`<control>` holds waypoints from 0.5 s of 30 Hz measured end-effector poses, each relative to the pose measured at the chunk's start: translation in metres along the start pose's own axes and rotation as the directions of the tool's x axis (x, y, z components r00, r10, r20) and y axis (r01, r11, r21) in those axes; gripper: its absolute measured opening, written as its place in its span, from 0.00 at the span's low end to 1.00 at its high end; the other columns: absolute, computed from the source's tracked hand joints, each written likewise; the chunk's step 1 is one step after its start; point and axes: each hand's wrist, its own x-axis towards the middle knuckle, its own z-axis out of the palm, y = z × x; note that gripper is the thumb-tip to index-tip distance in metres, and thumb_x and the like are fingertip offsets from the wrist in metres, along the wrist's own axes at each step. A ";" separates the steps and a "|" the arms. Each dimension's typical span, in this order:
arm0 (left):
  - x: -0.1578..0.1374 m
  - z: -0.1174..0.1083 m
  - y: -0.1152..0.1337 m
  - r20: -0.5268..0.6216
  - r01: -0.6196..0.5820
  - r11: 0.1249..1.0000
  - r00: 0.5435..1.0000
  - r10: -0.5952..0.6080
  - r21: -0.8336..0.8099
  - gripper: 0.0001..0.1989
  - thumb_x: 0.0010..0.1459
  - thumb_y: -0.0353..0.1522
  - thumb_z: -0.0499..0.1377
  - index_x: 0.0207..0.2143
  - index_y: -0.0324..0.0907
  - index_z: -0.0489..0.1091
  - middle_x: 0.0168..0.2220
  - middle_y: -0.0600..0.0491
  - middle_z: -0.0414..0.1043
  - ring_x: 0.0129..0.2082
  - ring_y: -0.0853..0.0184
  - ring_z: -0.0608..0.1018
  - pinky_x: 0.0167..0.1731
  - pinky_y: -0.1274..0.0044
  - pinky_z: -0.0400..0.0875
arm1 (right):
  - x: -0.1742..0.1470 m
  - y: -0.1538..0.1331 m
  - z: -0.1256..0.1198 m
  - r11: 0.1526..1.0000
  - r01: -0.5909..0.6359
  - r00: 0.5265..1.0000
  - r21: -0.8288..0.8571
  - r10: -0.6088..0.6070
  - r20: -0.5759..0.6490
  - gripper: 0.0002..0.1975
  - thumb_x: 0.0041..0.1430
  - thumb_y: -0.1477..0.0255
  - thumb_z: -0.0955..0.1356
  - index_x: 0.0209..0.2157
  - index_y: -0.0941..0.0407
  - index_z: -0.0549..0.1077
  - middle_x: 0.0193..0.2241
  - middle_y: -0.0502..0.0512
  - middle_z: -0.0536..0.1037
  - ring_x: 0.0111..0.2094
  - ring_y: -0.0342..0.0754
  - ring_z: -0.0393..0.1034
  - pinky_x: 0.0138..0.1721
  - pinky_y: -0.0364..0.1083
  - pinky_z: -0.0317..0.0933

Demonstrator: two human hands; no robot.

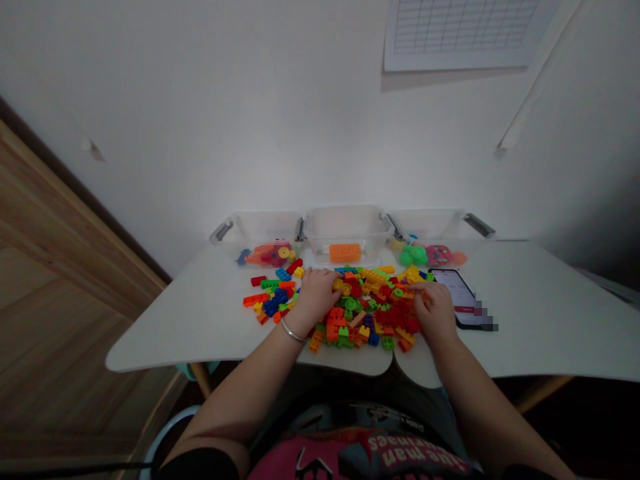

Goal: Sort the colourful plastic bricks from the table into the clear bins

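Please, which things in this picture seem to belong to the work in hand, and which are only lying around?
Probably belonging:
- toy brick pile, under the left hand and right hand
- left bin, middle bin, right bin, all holding pieces

Probably just there:
- phone
- gridded wall sheet

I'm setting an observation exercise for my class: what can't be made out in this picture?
All in the head view:
Gridded wall sheet: upper part cut off by the top edge, any writing too small.
Phone: screen text too blurred, one corner pixelated.
Building bricks: lower ones hidden by those on top.
Left hand: its back hides what lies beneath the palm.
Right hand: grip too blurred to judge.
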 end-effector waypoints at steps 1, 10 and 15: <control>0.001 0.002 -0.001 -0.004 0.002 1.000 1.000 -0.002 -0.006 0.17 0.57 0.35 0.62 0.49 0.44 0.74 0.46 0.46 0.78 0.49 0.53 0.76 0.58 0.58 0.62 | 0.000 0.000 0.000 1.000 0.000 1.000 0.000 0.000 0.000 0.11 0.57 0.77 0.62 0.31 0.53 0.76 0.32 0.55 0.80 0.37 0.53 0.71 0.44 0.54 0.64; 0.008 0.012 -0.025 -0.110 -0.046 0.935 0.994 0.008 -0.352 0.16 0.51 0.31 0.66 0.44 0.45 0.75 0.44 0.49 0.76 0.48 0.58 0.77 0.56 0.60 0.66 | 0.001 0.001 0.000 0.999 0.046 0.999 -0.010 -0.046 -0.010 0.11 0.58 0.78 0.62 0.31 0.53 0.75 0.31 0.54 0.80 0.36 0.52 0.72 0.43 0.53 0.64; 0.014 -0.002 -0.046 -0.431 -0.211 0.750 0.896 -0.109 -0.627 0.13 0.53 0.33 0.65 0.42 0.45 0.72 0.42 0.51 0.75 0.46 0.62 0.77 0.51 0.67 0.71 | 0.000 0.000 -0.001 1.000 0.021 1.000 0.000 -0.021 -0.003 0.11 0.58 0.78 0.62 0.32 0.54 0.75 0.32 0.55 0.80 0.37 0.53 0.72 0.44 0.54 0.64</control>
